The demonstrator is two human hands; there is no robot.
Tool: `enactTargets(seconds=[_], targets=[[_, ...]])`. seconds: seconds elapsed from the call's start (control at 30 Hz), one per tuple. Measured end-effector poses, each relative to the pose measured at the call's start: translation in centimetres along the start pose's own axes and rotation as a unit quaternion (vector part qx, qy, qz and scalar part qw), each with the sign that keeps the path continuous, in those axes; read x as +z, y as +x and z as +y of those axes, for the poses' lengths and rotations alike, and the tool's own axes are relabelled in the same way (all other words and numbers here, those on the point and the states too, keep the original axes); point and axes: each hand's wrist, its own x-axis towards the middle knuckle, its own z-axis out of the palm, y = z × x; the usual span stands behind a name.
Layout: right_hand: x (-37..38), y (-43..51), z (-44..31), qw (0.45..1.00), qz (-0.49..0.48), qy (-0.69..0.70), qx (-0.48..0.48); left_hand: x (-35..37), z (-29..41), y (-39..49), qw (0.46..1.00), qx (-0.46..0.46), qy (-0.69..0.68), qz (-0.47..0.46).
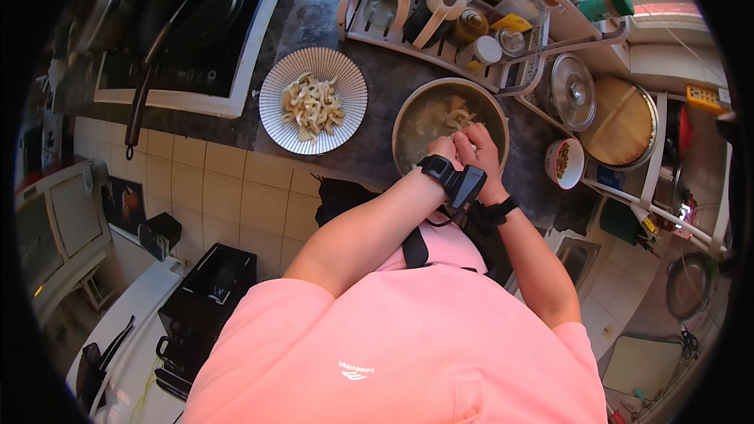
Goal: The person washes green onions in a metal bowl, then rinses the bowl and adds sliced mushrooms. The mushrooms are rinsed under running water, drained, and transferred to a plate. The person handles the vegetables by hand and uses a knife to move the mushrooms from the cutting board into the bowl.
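A metal basin of cloudy water stands on the dark counter, with pale torn mushroom pieces in it. Over its near part, my left hand and my right hand meet, fingers closed together around something pale, apparently mushroom pieces; most of it is hidden by the fingers. Both wrists wear black straps, one bearing a black device. Left of the basin, a striped plate holds a heap of similar mushroom strips.
An induction cooktop with a dark wok and a ladle lies left. Behind the basin stands a rack with jugs and jars. To the right are a red-rimmed bowl, a glass lid and a round wooden board.
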Motion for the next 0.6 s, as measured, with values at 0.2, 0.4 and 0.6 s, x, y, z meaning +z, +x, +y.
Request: enactTargets(seconds=[0.2, 0.4, 0.6], targets=[[-1.0, -0.1, -0.6, 1.0, -0.018, 0.024, -0.008, 0.4, 0.1, -0.9, 0.999, -0.03, 0.011, -0.022], [-1.6, -0.5, -0.9, 0.999, -0.024, -0.013, -0.017, -0.3, -2.1, 3.4, 0.998, -0.018, 0.008, -0.054], [-1.4, -0.3, -1.1, 0.997, -0.046, -0.066, -0.019, -2.6, -3.0, 8.0, 0.976, -0.14, -0.059, -0.158]])
